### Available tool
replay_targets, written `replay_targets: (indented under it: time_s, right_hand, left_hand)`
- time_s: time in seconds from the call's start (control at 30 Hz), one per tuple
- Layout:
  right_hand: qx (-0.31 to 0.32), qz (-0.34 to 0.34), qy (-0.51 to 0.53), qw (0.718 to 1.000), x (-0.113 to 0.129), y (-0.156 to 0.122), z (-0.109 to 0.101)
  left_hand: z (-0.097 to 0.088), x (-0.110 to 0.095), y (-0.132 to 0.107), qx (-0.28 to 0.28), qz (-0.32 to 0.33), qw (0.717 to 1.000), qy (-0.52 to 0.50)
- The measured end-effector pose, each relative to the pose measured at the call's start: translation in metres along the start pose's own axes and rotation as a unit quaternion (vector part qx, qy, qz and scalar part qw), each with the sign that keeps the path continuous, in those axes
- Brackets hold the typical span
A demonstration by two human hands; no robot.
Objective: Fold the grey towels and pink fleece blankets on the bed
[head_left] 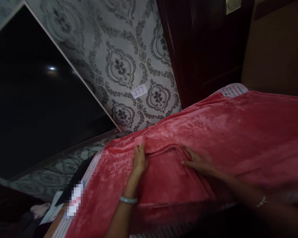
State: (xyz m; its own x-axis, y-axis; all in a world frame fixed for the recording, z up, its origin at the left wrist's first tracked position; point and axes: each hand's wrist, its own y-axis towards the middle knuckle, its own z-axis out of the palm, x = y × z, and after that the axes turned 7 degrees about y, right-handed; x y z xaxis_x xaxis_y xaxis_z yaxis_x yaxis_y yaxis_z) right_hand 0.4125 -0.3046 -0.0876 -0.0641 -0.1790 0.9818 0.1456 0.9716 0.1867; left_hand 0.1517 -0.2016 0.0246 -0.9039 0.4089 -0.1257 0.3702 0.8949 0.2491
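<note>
A piece of red plush cloth lies partly folded on a larger red plush blanket. At the left end of its raised edge, my left hand is closed with the fingertips pinching a corner. My right hand grips the curved edge on the other side, thumb on top and the other fingers partly hidden by the fabric. Between both hands the edge bows upward in a soft arch. A band circles my left wrist and a thin bracelet my right.
A large dark screen leans at the left by patterned wallpaper. A paper label reading 277 is stuck on the wall. Behind the blanket stand a dark red door and a brown cardboard box. Clothes lie lower left.
</note>
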Motion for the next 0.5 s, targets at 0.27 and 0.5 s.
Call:
replay_targets:
  time_s: [0.27, 0.5]
  right_hand:
    - [0.021, -0.065, -0.036, 0.997, 0.017, -0.029, 0.016]
    - [-0.017, -0.034, 0.053, 0.998, 0.060, -0.023, 0.006]
  left_hand:
    - [0.006, 0.024, 0.060, 0.032, 0.076, 0.996, -0.016]
    - [-0.014, -0.023, 0.184, -0.063, 0.061, 0.990, -0.113]
